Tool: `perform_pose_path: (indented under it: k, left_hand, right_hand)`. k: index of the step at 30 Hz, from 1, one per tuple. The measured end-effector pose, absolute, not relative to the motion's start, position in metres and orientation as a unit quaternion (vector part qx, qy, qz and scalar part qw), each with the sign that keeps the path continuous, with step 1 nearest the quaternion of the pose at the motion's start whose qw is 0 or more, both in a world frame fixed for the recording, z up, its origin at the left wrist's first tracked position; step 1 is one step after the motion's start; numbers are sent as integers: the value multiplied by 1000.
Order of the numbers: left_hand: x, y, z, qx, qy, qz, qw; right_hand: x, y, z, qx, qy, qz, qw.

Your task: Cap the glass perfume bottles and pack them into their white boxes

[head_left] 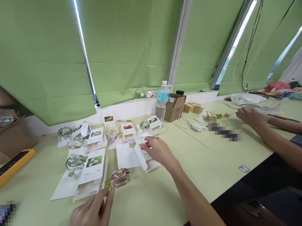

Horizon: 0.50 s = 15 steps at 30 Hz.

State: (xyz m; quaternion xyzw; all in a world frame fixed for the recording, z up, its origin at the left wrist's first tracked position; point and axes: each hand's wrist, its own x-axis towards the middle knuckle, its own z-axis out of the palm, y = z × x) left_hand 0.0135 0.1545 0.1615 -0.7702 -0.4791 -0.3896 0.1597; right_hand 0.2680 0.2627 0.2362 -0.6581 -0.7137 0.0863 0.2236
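My left hand (89, 215) is at the table's front, thumb and forefinger pinched on a small yellow-green bottle cap (107, 186). Just beyond its fingertips stands a clear glass perfume bottle (120, 178) with a gold neck and a reddish tint. My right hand (160, 151) grips the upper part of a white perfume box (152, 165) with a red flower picture, which its fingers partly cover. A white card sheet (127, 157) lies left of that box. Left of the bottle is a larger white box (93, 169) with a white-flower picture.
More glass bottles (76, 162) and boxes (96, 138) stand behind. A water bottle (160, 102), a brown carton (174, 106) and a white charger (198, 126) are at the back. A yellow power strip (13, 169) lies left. Another person's hand (252, 115) reaches in right.
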Motion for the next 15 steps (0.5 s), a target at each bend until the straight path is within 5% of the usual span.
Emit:
perform_pose_path:
  k: [6,15]
  left_hand:
    - [15,153,162,-784,-448,-415,112]
    - [17,154,160,-798,-460,-379,92]
  right_hand:
    - [253,260,213,-753,-648,27,112]
    - [255,258,212,-752,-652,67,74]
